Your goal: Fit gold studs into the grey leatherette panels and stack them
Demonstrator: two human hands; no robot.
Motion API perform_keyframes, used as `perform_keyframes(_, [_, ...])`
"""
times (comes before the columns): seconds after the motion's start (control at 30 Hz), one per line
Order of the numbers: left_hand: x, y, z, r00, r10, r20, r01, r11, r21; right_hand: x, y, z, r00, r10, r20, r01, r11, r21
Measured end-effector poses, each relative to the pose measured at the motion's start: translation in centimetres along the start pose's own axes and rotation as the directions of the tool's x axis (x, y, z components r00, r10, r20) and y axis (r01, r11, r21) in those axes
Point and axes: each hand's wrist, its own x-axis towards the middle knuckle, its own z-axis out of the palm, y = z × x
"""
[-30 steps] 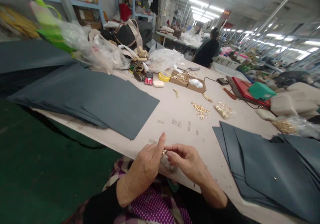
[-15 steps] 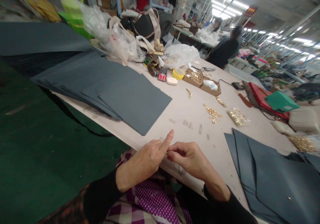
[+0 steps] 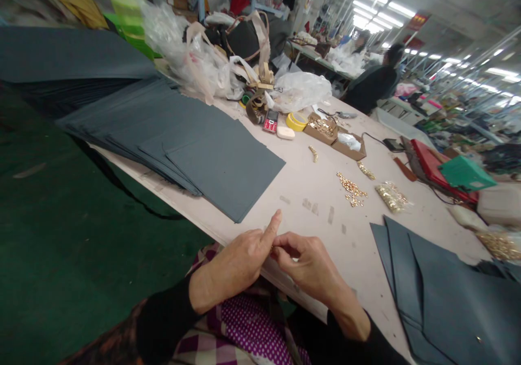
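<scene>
Over the table's near edge my two hands meet. My left hand is closed, back of the hand up, one finger pointing away; whatever its curled fingers hold is hidden. Pinched between thumb and forefinger of my right hand is a small gold metal piece, mostly covered by the fingers. Beyond the hands, a pile of small gold fittings lies loose on the table. Dark grey sheets are stacked to the left, and more grey sheets lie to the right, a gold fitting on top.
Farther back are a clear bag of gold fittings, small cardboard boxes, yellow tape, a red phone and crumpled plastic bags. A green box sits at the right. A person in dark clothes is in the background.
The view has swung, so the table's things sit farther right and tilt more. My hands stay together; the gold piece seen between them earlier is now mostly covered by fingers.
</scene>
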Motion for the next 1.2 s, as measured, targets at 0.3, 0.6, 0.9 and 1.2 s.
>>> perform_keyframes(0.3, [-0.1,-0.4,-1.0,0.997,-0.072,-0.025,0.069,0.992,-0.107,1.7,-0.6,1.1,0.999,0.050,-0.007,-0.049,0.997,0.053])
perform_keyframes(0.6, [-1.7,-1.1,-2.9,0.817,-0.544,-0.192,0.364,0.745,-0.559,6.1,-2.5,3.0,0.995,-0.098,-0.033,0.100,0.990,0.095])
perform_keyframes(0.9, [-6.4,-3.0,-3.5,0.584,-0.801,-0.134,0.325,0.382,-0.865,13.3,-1.6,3.9,0.930,-0.360,0.077,0.349,0.797,-0.493])
perform_keyframes(1.2, [-8.1,-1.2,-1.2,0.564,-0.824,-0.057,0.352,0.303,-0.886,6.5,-0.2,-0.4,0.801,-0.005,0.599,0.009,1.000,-0.003])
